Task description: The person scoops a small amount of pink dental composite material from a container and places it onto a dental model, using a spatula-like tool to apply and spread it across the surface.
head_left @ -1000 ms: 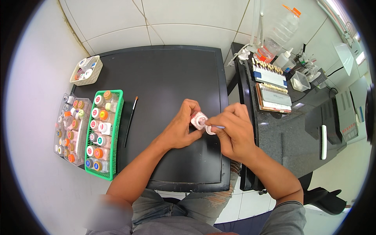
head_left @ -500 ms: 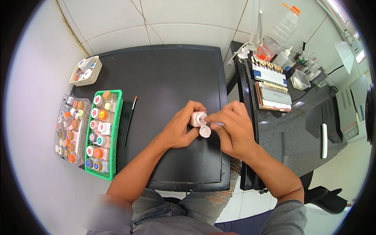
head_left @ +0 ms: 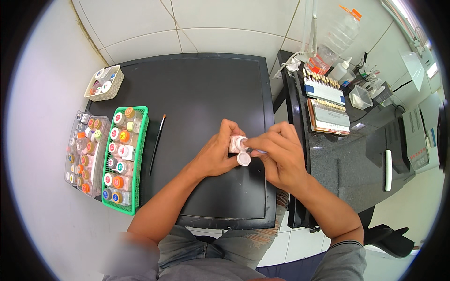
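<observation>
Tilted over the dark table, a small clear bottle of pale pink powder (head_left: 233,145) has its mouth toward the right, and its white flip cap (head_left: 243,159) hangs open. My left hand (head_left: 211,153) is wrapped round the bottle from the left. At the mouth, the fingertips of my right hand (head_left: 281,154) are pinched together. They grip a slim pale-lilac tool (head_left: 261,151), mostly hidden by the fingers; its kind does not show. A thin black brush (head_left: 156,147) lies on the table, left of my left hand.
The black table (head_left: 201,89) holds a green basket (head_left: 140,161) of capped bottles, a clear tray (head_left: 99,159) of more bottles, and a cream basket (head_left: 104,95). On the granite counter (head_left: 335,164) at right are tooth shade guides (head_left: 328,112), a white bar (head_left: 388,169) and a large plastic bottle (head_left: 340,35).
My right fingertips have moved slightly and now cover more of the bottle's mouth. The open cap has shifted a little left. My left hand keeps its hold on the bottle.
</observation>
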Demonstrator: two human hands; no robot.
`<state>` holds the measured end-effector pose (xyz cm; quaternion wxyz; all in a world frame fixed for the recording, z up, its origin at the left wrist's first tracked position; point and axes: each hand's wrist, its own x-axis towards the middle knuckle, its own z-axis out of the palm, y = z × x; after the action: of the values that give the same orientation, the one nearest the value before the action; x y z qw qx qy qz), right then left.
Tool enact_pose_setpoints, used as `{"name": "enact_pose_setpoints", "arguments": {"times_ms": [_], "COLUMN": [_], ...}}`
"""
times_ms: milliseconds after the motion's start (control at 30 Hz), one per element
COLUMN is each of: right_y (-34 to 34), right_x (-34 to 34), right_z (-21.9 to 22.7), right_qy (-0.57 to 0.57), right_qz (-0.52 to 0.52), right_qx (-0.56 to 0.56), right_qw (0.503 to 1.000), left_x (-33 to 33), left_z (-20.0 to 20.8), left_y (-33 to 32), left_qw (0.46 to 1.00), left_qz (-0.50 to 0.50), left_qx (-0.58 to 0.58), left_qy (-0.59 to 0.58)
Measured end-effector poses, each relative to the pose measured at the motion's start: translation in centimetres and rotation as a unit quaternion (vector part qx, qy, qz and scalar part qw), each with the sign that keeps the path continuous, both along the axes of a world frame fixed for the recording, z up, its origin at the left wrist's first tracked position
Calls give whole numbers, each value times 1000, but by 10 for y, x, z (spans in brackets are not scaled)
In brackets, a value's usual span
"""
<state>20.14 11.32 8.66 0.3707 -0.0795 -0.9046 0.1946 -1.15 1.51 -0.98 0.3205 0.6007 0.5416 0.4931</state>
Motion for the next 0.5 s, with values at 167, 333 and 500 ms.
{"name": "enact_pose_setpoints", "arguments": {"times_ms": [167, 333, 500], "right_y": [6, 2, 1], "right_x": [1, 1, 1], "right_z": [-7, 0, 0], "right_qy": [0, -4, -6], "right_qz": [50, 26, 19], "right_qx": [-62, -26, -4], "right_qw": [997, 999, 1000], "left_x": [0, 2, 1], "left_z": [-2, -7, -3], "left_y": [2, 2, 2], "left_qw": [1000, 998, 997], "left_qz": [-17, 3, -1], "left_qx": [26, 71, 77], "left_qy": [-5, -2, 7]}}
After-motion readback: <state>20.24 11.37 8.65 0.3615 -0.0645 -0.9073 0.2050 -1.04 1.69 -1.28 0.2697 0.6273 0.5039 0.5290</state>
